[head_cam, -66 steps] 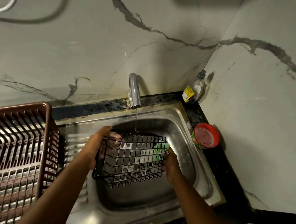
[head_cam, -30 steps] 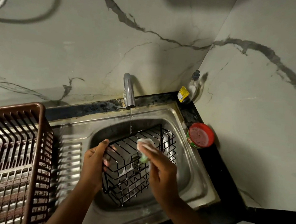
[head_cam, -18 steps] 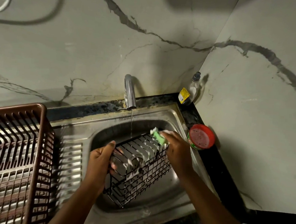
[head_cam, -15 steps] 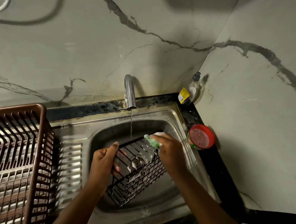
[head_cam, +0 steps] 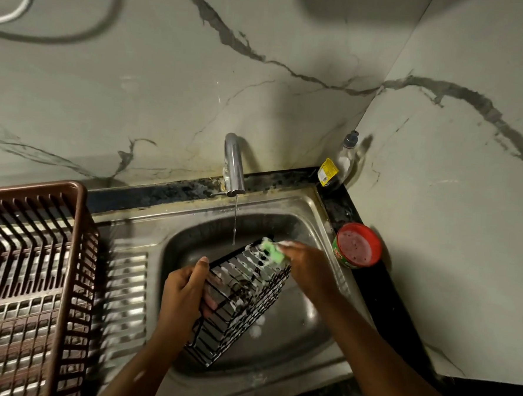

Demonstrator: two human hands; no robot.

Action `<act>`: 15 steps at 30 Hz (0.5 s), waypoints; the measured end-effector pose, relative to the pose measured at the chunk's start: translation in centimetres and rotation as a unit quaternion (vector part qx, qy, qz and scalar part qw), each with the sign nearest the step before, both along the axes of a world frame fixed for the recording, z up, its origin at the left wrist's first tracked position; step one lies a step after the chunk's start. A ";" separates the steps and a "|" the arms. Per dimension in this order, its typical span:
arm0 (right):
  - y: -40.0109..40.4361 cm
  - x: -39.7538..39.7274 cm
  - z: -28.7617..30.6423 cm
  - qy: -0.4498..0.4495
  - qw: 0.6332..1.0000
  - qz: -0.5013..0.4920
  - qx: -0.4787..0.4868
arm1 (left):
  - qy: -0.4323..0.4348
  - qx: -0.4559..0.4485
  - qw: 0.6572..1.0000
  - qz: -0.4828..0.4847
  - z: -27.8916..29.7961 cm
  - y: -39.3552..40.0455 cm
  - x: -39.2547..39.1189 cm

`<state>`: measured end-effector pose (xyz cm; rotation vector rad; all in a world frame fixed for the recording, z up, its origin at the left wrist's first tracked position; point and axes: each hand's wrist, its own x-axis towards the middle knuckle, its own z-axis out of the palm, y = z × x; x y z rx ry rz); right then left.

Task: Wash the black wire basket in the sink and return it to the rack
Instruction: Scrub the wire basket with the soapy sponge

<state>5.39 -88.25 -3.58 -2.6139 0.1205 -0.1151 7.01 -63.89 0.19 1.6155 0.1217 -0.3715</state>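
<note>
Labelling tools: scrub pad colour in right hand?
Green scrub pad, soapy; head view.

Both hands (head_cam: 184, 291) (head_cam: 306, 263) curled, gripping.

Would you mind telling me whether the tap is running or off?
Running: a thin stream falls from the tap spout into the sink, just behind the black wire basket.

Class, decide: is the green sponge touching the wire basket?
Touching. The head view shows the sponge pressed on the basket's soapy top edge.
</note>
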 end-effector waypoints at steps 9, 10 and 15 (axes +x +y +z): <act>9.1 -2.0 4.2 -0.067 0.989 0.011 0.134 | -0.007 0.010 1.000 0.002 -0.9 0.0 0.3; 10.6 -2.6 5.0 -0.078 0.985 0.043 0.146 | -0.009 0.009 1.000 0.000 -0.9 0.0 0.3; 10.6 -3.5 4.7 -0.135 0.975 0.138 0.110 | -0.019 0.013 1.000 -0.004 -1.2 0.3 0.2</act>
